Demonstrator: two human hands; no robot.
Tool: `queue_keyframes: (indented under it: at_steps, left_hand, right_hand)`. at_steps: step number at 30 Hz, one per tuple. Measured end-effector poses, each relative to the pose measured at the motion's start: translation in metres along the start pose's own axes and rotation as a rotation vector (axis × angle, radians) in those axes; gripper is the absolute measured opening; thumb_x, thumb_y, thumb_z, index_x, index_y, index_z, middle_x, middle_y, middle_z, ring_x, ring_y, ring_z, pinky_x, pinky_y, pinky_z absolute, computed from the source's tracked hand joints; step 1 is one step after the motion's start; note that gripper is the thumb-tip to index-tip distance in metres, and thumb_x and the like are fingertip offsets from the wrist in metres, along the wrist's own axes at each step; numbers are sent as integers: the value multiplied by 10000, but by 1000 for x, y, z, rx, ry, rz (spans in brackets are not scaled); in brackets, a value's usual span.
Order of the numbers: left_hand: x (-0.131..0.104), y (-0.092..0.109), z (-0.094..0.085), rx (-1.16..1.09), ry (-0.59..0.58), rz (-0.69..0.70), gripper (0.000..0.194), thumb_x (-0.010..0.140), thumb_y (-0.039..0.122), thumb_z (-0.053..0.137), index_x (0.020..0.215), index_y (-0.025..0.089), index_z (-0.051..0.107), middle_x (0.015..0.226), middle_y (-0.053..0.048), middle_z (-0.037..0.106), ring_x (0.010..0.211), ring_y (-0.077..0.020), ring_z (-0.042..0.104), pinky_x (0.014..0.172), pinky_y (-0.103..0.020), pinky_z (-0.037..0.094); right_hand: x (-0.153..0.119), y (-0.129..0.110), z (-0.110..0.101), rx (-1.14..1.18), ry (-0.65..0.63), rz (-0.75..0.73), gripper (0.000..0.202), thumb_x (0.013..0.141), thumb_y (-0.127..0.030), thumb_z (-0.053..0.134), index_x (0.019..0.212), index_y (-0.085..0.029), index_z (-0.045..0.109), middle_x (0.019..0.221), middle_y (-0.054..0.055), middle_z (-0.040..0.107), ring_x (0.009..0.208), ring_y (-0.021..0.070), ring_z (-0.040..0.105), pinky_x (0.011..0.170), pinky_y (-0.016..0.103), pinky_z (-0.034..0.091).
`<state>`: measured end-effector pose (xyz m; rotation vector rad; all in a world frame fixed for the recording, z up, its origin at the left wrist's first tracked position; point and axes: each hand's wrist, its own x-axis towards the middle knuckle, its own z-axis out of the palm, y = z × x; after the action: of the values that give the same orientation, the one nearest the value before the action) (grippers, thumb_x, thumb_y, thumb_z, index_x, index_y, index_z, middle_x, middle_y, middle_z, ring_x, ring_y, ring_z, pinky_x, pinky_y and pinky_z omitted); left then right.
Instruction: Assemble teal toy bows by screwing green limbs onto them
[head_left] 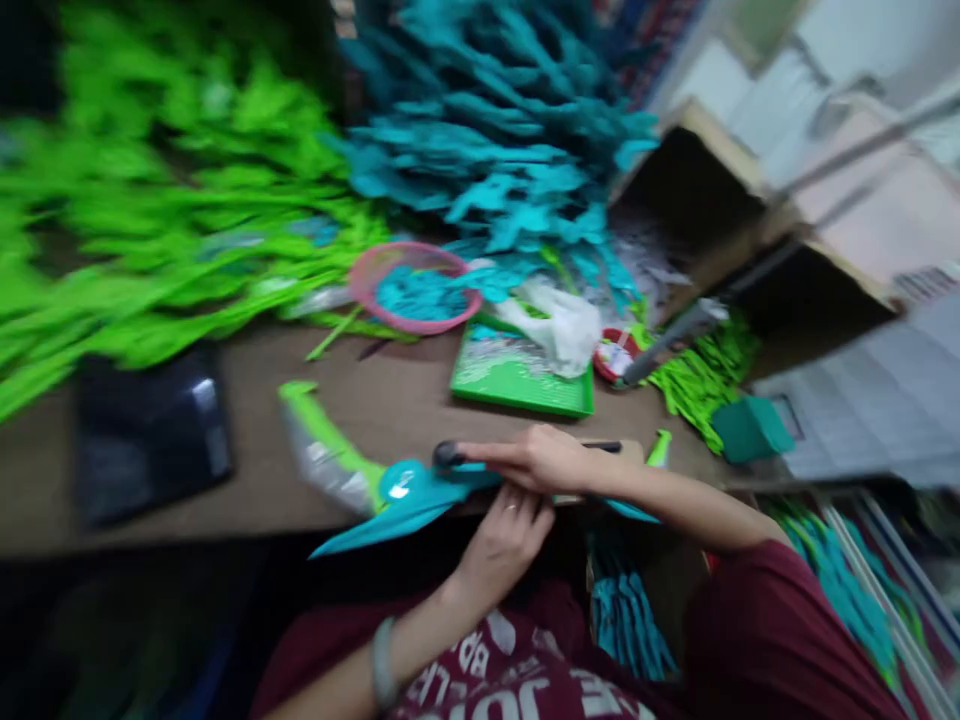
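Note:
A flat turquoise piece [429, 500] with pointed ends and a pale round spot lies along the table's front edge. My left hand [510, 532], wearing a ring, is closed on its near edge with bent fingers. Above it, my right hand [553, 460] has its index finger stretched left to a black round knob [448, 456] resting over the turquoise piece. The right hand's other fingers are curled, and what they hold is hidden. A thin black rod [602, 447] sticks out behind the right hand; whether it joins the knob cannot be seen. Blur softens the details.
A lime-green piece with clear wrapping [330, 450] and a black glossy pad [154, 435] lie left. Behind are a green tray [525, 402] with small white pieces, a pink basket [416, 325], lime heaps [187, 200] and a turquoise heap [495, 120]. A grey post [667, 345] stands right.

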<state>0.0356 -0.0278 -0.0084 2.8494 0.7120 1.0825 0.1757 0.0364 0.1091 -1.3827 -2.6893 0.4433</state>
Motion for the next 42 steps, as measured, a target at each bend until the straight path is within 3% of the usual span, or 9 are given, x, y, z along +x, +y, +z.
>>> queue_keyframes:
  at_steps: [4,7,11,15,20,27,33,39,42]
  left_hand:
    - [19,-14,-14,46,-49,-12,332,978,196,424,1195,109,661,1302,-222,662,1220,-358,613,1053,-527,447]
    - [40,-25,-15,15,-45,52,322,1010,302,424,1093,147,694,1226,-169,709,1100,-334,656,999,-514,466]
    - [71,-32,-5,-3,-27,105,312,1008,291,431,1094,127,682,1147,-165,720,1028,-301,653,904,-435,484]
    - [93,-29,2,4,-180,97,229,981,289,525,1092,149,667,1053,-113,722,952,-281,621,835,-416,456]
    - [102,-16,-6,128,-318,-1,290,981,382,541,1020,122,663,867,-112,675,886,-313,586,750,-415,414]
    - [101,-11,-4,30,-340,-42,316,1002,337,491,1125,76,620,1034,-184,693,1009,-364,560,840,-450,431]
    - [99,-10,0,-18,-333,-76,359,989,373,517,1163,71,602,910,-172,680,969,-372,568,772,-446,459]
    - [99,-6,-2,-14,-339,-142,432,971,487,519,1060,81,635,932,-183,685,909,-372,585,789,-489,490]
    - [89,-11,-7,-101,-257,-100,428,987,466,503,1124,78,623,1146,-222,680,1026,-375,605,858,-499,498]
  right_hand:
    - [-39,42,-8,-311,-31,-22,447,1033,-281,446,1478,-309,490,908,24,684,640,107,559,531,232,309]
    - [-81,76,-4,-446,13,-16,379,1026,-270,455,1382,-241,582,920,53,679,713,133,581,589,249,381]
    - [-118,126,-15,-500,220,296,235,986,-331,535,1020,-194,722,896,72,681,825,162,594,721,272,444]
    - [-117,192,-57,-555,289,641,308,987,-136,405,955,-114,710,865,123,667,812,197,564,716,307,414]
    - [-82,251,-78,-440,56,642,126,874,-126,619,921,-100,733,1028,165,700,986,265,562,785,338,432]
    - [-73,269,-67,-378,-101,642,296,950,-73,428,1146,-69,649,1265,217,631,1163,295,540,869,375,455]
    - [-77,263,-71,-420,-152,660,318,966,-77,386,1124,-87,661,1189,191,684,1087,280,610,817,357,465]
    - [-91,271,-76,-244,170,688,230,930,-94,467,937,-117,696,997,132,716,958,226,636,873,358,468]
    - [-111,243,-72,8,490,656,119,899,-115,553,883,-131,670,892,78,708,870,183,642,862,347,498]
